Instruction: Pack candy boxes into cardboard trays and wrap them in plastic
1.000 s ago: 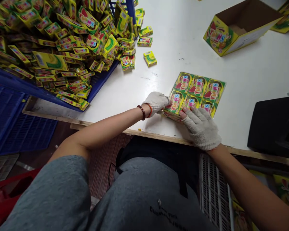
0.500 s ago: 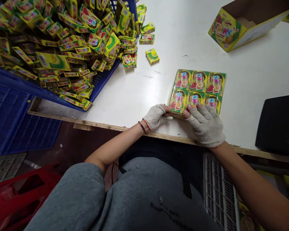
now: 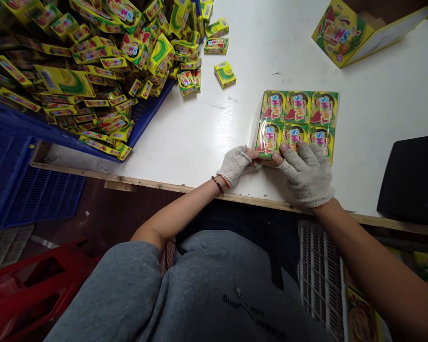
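A flat pack of small yellow-green boxes, laid in two rows and wrapped in clear film, rests on the white table. My left hand, in a fingerless white glove, has thumb and fingers closed at the pack's near left corner. Some loose film stands out along the pack's left side. My right hand, gloved the same way, lies over the near edge with its fingers stretched and spread on the top. Its fingers cover part of the near row.
A blue crate heaped with small boxes stands at the left. Several loose boxes, one of them a yellow box, lie beside it. An open carton is at the far right, a black object at the right edge. The table's wooden edge runs before me.
The view has shifted a little, so the table things appear higher. Both hands stay at the pack's near side. The film at its left side stands out more.
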`<control>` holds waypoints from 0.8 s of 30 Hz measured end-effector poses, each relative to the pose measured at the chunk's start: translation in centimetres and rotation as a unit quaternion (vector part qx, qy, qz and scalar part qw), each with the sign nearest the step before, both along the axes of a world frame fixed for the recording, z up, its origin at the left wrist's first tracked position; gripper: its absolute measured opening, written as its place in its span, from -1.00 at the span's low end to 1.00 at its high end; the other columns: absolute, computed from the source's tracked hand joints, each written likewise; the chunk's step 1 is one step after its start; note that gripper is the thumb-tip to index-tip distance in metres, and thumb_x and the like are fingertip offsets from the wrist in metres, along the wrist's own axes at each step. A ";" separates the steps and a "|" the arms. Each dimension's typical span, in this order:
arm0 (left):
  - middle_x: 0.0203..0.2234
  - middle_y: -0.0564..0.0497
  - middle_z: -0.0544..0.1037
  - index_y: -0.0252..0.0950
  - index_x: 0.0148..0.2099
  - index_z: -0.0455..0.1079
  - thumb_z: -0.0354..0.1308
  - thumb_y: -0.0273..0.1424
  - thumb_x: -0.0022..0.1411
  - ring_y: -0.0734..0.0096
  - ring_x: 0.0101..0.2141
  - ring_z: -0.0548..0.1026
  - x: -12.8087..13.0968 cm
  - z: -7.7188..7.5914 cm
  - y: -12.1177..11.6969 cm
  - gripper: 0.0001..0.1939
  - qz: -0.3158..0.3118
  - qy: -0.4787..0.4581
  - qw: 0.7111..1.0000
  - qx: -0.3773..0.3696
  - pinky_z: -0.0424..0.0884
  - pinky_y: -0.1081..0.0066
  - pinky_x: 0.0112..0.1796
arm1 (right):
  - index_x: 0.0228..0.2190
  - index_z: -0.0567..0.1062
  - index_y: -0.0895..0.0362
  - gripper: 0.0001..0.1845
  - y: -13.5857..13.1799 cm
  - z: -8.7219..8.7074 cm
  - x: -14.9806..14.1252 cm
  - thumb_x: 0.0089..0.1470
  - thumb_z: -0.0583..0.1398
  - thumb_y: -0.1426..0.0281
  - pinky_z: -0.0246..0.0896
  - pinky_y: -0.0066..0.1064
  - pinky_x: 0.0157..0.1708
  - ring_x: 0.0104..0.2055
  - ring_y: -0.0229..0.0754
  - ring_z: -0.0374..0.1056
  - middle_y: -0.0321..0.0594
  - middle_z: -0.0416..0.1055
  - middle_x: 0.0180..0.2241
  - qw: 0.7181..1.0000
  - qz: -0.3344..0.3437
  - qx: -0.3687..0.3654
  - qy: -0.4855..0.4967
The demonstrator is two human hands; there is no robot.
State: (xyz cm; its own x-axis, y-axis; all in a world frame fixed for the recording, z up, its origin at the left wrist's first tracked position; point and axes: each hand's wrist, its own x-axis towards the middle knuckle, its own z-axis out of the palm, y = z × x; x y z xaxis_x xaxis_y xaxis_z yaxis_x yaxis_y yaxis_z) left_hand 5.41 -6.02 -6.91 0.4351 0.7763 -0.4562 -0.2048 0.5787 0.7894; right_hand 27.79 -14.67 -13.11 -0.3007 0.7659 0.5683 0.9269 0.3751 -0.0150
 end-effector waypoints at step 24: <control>-0.36 -0.02 0.41 -0.15 -0.31 0.46 0.12 -0.51 0.21 0.19 -0.34 0.34 4.3 -0.6 6.7 -0.85 -0.245 0.240 0.585 0.735 0.30 0.20 -0.24 | -0.50 0.70 0.04 -0.40 -17.9 2.9 20.2 0.25 0.32 -0.19 0.20 -0.26 -0.54 -0.59 -0.14 0.34 -0.15 0.51 -0.61 0.892 -0.357 0.032 0.275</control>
State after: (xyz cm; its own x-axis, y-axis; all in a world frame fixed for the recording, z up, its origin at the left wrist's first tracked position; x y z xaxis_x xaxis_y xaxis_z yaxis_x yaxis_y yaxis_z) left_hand 9.71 0.72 -7.46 0.8648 0.3203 0.3868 0.1518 -0.9009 0.4066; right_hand 48.01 -32.58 -10.20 0.5885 0.6109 0.5296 0.7891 -0.2913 -0.5409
